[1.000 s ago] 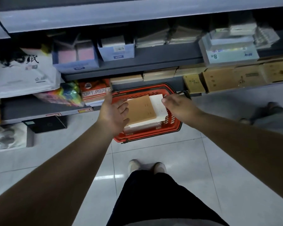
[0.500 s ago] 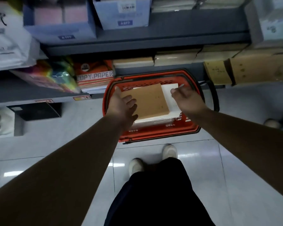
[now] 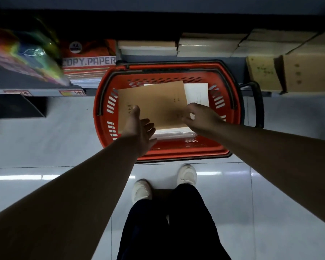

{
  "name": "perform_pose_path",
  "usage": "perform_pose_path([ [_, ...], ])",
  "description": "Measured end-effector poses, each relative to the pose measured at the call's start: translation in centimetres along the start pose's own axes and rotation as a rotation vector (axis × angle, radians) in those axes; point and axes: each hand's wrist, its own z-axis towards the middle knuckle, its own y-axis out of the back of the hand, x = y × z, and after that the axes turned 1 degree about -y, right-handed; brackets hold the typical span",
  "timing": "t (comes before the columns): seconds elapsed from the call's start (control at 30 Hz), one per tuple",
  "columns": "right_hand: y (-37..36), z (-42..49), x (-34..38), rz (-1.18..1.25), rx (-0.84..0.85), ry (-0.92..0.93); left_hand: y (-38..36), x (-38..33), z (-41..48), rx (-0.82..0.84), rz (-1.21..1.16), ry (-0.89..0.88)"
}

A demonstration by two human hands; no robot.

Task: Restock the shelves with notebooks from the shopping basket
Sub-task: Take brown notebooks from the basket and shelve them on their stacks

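On my far left a crinkled, glossy plastic pack [image 3: 23, 57] in rainbow colours lies on the grey metal shelf [image 3: 36, 91]. Beside it is a flat orange ream printed COPY PAPER [image 3: 88, 61]. Right of that, the red plastic basket [image 3: 231, 102], oval with slotted walls, stands on the shiny tiled floor [image 3: 45, 139] against the shelf.

The brown notebook [image 3: 158, 102], a matt kraft rectangle, lies tilted on top of the pile in the basket. My left hand [image 3: 139, 128] is at its near left part, the thumb stretched flat on the cover and the fingers loosely spread at the near edge. My right hand [image 3: 203, 119] is at its near right edge. Its fingers are curled with the thumb tip close to them, but I cannot tell whether they already clamp the cover. A white notebook [image 3: 196, 92] peeks out behind. Further right, cardboard-brown stacks [image 3: 263, 72] fill the shelf.

Half a second ago my left hand was at the cover's left edge and my right over the white notebook; both have slid nearer along the brown cover.
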Motion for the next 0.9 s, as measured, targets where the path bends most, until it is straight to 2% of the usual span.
perform_pose_path([
  [0.17,-1.6,3.2,-2.2,-0.301,0.104,0.099,0.0,1.8,3.9,0.002,-0.169,0.044],
  [0.37,-4.0,5.8,-3.9,-0.432,0.251,0.209,-0.9,2.8,7.1,-0.009,-0.216,0.021],
  [0.43,-4.4,6.3,-4.0,-0.467,0.211,0.176,-0.8,3.0,7.3,0.017,-0.21,0.027],
  [0.53,-4.3,7.2,-3.6,-0.537,0.146,0.17,0.2,3.5,7.5,-0.028,-0.174,0.032],
  [0.7,-3.4,8.5,-3.3,-0.729,0.202,0.255,0.8,4.6,8.0,-0.108,-0.232,0.094],
  [0.9,-3.1,9.3,-2.9,-0.787,0.293,0.307,-1.4,5.5,8.1,-0.097,-0.206,0.111],
])
